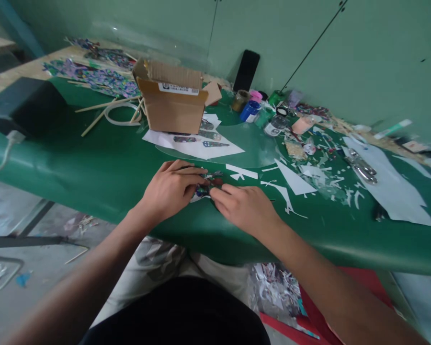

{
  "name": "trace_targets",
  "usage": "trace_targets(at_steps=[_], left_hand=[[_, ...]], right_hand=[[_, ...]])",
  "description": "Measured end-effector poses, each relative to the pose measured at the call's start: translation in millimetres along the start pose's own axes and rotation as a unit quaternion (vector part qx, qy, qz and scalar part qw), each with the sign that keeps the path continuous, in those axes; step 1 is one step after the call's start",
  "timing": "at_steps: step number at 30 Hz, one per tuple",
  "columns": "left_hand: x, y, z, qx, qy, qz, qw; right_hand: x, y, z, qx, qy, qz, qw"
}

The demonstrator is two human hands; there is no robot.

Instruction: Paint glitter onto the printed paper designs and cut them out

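Near the front of the green table (104, 172), a small dark, multicoloured piece (202, 190) lies between my two hands, with a bit of white beneath it. My left hand (172, 186) has its fingers together over the left side of the piece. On the other side, my right hand (242, 205) is closed at the piece's right edge, its fingertips pinched on something I cannot make out. Just behind the hands, white paper (197, 149) carries several dark patterned cut-outs.
A cardboard box (175, 111) stands behind the paper. Paint jars (250, 111) and a leaning phone (246, 70) are farther back. White scraps (296, 179), a metal tool (361, 166) and a white sheet (398, 191) lie right. A black box (25, 108) sits left.
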State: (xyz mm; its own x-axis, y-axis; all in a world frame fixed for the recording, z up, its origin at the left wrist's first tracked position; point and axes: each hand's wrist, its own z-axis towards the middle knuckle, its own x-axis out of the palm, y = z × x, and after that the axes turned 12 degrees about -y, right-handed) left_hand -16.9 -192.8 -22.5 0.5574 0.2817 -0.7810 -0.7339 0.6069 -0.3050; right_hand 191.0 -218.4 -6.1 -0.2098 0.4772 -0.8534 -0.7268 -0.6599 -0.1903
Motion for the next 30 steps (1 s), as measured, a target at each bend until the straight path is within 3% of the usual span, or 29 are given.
trace_targets(at_steps=[6, 11, 20, 30], left_hand=[[-2.2, -0.5, -2.6, 0.008, -0.001, -0.004, 1.0], [1.7, -0.6, -3.0, 0.008, -0.03, 0.026, 0.999], [-0.4, -3.3, -1.4, -0.013, -0.026, 0.0, 1.0], [-0.1, -3.2, -1.7, -0.012, -0.029, 0.0, 1.0]], right_hand=[[-2.1, -7.6, -6.2, 0.068, -0.046, 0.005, 0.997], [-1.6, -3.7, -7.1, 0.105, -0.037, 0.015, 0.994], [12.4, -8.0, -1.3, 0.078, -0.011, 0.037, 0.996], [14.0, -7.5, 1.3, 0.077, 0.001, 0.027, 0.997]])
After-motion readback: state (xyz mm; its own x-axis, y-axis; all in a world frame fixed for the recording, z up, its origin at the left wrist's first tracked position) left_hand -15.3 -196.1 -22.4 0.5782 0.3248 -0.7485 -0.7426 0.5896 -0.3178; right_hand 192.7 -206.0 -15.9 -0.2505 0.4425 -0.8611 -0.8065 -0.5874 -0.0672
